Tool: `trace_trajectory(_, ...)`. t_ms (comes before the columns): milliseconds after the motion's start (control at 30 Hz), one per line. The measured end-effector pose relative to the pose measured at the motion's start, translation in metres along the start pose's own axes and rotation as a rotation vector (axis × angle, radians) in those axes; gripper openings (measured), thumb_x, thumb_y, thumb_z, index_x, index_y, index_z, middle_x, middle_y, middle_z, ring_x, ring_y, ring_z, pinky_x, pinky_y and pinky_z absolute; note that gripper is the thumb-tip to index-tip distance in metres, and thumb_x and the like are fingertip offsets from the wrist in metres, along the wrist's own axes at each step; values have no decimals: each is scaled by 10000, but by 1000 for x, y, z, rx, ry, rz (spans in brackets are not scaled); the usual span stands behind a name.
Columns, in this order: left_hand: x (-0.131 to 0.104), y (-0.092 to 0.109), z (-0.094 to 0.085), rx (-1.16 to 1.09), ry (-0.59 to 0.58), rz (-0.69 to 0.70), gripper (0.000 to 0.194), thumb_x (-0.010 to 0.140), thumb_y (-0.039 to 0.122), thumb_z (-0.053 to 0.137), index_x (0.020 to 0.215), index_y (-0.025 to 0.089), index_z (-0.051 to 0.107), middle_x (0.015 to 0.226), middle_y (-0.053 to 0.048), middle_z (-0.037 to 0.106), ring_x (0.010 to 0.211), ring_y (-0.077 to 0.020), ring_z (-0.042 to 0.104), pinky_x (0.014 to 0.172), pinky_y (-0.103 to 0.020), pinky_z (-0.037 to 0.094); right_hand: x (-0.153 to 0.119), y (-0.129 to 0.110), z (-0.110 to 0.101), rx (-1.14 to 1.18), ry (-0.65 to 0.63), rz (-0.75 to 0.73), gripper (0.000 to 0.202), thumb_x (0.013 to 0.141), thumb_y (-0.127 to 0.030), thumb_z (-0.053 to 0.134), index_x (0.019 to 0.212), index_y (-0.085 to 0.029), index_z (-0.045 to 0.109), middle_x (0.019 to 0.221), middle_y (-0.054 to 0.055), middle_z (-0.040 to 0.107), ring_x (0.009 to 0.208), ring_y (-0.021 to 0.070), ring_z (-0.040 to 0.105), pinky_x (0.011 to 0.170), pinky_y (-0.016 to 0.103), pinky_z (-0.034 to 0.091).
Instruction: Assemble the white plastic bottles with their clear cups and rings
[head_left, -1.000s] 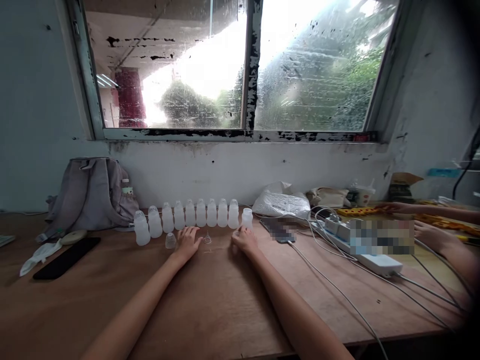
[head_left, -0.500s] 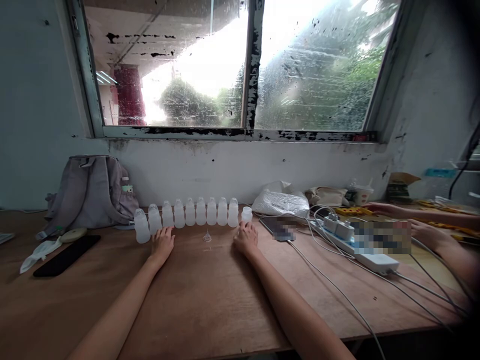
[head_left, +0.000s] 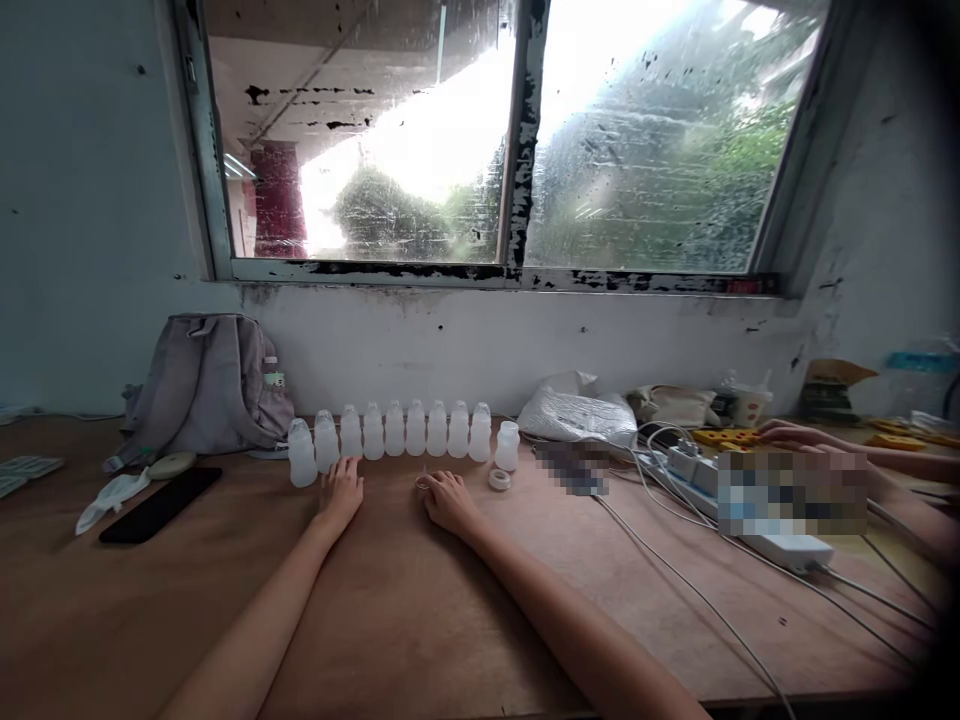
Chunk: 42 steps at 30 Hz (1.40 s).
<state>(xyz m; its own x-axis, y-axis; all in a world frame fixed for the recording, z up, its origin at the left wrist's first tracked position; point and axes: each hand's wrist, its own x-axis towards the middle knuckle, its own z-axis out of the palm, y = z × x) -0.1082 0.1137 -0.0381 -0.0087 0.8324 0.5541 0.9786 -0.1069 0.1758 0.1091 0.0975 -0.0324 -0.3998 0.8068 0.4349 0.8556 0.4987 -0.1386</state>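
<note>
Frosted white baby bottles (head_left: pixel 415 430) stand upright in a curved row, most with clear caps on top. At the row's right end is one uncapped bottle (head_left: pixel 507 447) with an open neck. Just in front of it a white collar ring (head_left: pixel 499 480) lies on the table. My left hand (head_left: pixel 343 490) rests on the table close to the bottles at the left, its fingers extended with nothing seen in them. My right hand (head_left: pixel 448 500) has its fingertips closed at the rim of a clear bottle teat (head_left: pixel 422 478), which they partly cover.
A grey backpack (head_left: pixel 210 385) and a black phone (head_left: pixel 160 505) are at the left. On the right are a wrapped package (head_left: pixel 577 412), a white power strip (head_left: pixel 784 540) with cables, and another person's hands (head_left: pixel 810 445). The wall with the window is behind.
My right hand has moved left from the end bottle to the clear teat. The collar ring and uncapped bottle now show. My left hand stays by the bottles; the view has shifted slightly.
</note>
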Motion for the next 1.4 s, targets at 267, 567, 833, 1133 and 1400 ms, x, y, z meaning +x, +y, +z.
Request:
trace_trajectory(267,-3,0,-2,-14,14,9,335,768,175,400,1096,175,464,1092,-79,497,976,-219,462,810,-327,356,-3,0,-5,51,-21,-63,358,783,-177,391,1111,-277,491,1154,27,499,1054,181,421,869,301,282)
trace_trajectory(567,-4,10,-11,-28,150,82,347,766,181,400,1102,184,484,1210,-110,436,1174,-271,306,960,-433,229,50,50,-50,-25,377,369,527,749,-123,380,1260,-139,256,1347,161,163,1052,228,451,743,282,392)
trace_trajectory(833,-11,29,-26,-84,199,200,340,782,163,386,1102,216,485,1235,-93,421,1218,-260,257,1007,-466,120,72,73,-73,-44,187,561,430,775,-221,438,1179,-133,322,1255,209,301,876,240,557,652,299,375)
trace_trajectory(1133,-23,54,-33,-329,158,425,335,799,271,419,1128,217,440,1175,-69,463,1133,-210,372,963,-358,281,8,34,-66,116,366,217,439,738,-407,522,1095,-207,362,1070,77,512,853,205,541,627,268,384)
trace_trajectory(1400,-49,103,-37,-724,17,362,508,764,386,481,1208,192,330,1172,-103,476,1072,-217,452,898,-353,371,-23,-5,-73,642,410,127,514,676,-472,566,1073,-210,370,861,35,562,638,130,535,582,259,450)
